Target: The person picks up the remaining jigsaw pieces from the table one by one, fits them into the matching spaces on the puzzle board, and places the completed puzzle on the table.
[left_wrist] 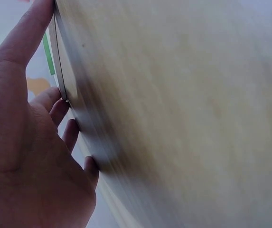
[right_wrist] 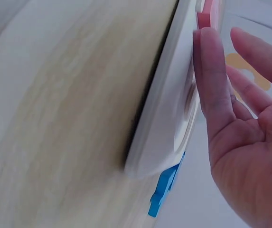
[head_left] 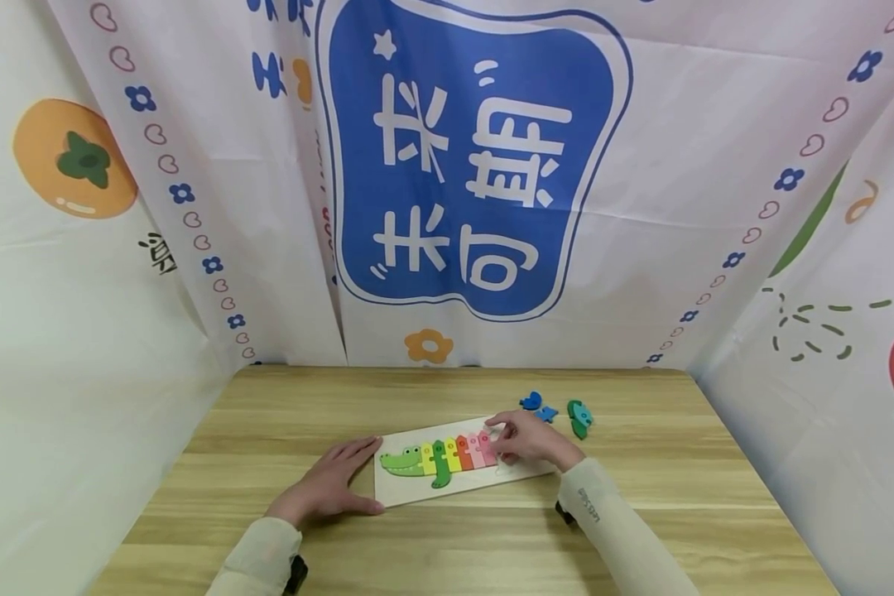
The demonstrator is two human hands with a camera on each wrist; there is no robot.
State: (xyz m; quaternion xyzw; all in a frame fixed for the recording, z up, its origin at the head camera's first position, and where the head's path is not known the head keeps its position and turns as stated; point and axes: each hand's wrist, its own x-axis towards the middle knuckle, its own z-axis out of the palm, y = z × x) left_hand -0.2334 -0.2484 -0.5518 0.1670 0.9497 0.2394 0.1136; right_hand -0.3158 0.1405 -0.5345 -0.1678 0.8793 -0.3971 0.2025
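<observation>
A white puzzle board [head_left: 410, 492] lies slightly tilted across the table, holding a crocodile with a green head [head_left: 402, 463] and yellow, green, red and pink body pieces. My left hand [head_left: 324, 488] rests at the board's left end, thumb and fingers spread along that edge. Over the right part of the board is my right hand [head_left: 532, 440], its fingertips by the last pink piece [head_left: 487, 448]. In the right wrist view the fingers are extended and apart, touching by the pink piece [right_wrist: 205, 19], with nothing seen gripped. The bare tail recess is partly hidden by this hand.
Two blue puzzle pieces [head_left: 531, 401] lie just beyond the board's right end. Farther right, green and teal pieces [head_left: 579, 416] lie together. The wooden table [head_left: 447, 555] is bordered by printed white cloth [head_left: 641, 281] at the back and sides.
</observation>
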